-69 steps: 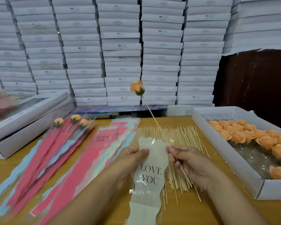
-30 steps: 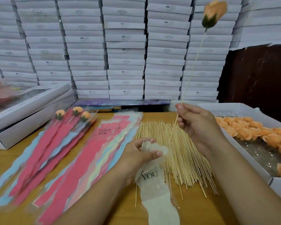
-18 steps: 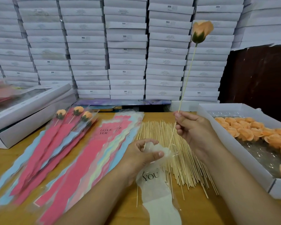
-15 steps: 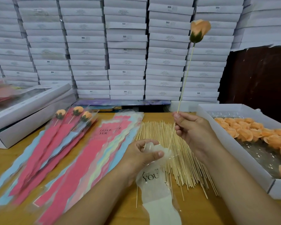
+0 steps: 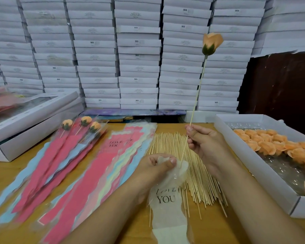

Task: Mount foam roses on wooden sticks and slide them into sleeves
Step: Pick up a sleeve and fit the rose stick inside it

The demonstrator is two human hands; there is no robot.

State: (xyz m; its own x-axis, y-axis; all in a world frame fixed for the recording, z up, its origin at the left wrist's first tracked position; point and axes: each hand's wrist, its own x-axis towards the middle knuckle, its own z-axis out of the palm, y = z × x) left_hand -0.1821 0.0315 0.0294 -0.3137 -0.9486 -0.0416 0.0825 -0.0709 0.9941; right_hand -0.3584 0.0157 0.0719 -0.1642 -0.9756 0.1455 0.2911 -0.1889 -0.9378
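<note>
The peach foam rose [image 5: 212, 43] sits at the top of a thin wooden stick [image 5: 198, 88] that I hold nearly upright over the table [image 5: 11, 173], its lower tip just at the gathered mouth of the pale sleeve [image 5: 167, 196] printed LOVE YOU. My right hand [image 5: 205, 143] pinches the stick low down between thumb and fingers; my left hand [image 5: 155, 166] is closed on the crumpled top of the sleeve, holding the opening up while the rest of it trails toward me on the wood. I judge the stick is just entering, so the slide is barely begun. The risk I see is the sharp tip catching the bunched film and poking through the side instead of running down the middle, since the mouth is scrunched rather than spread. Holding so far from the rose also lets the top sway, and a hard push could bend the stick or loosen the head. Just under my hands lies the bed of spare sticks [image 5: 187, 166], easy to scatter. To the left lie the stacked pink and blue sleeves [image 5: 88, 166] and three finished roses [image 5: 84, 121]; to the right, the white tray [image 5: 253, 166] of loose rose heads [image 5: 275, 144].
</note>
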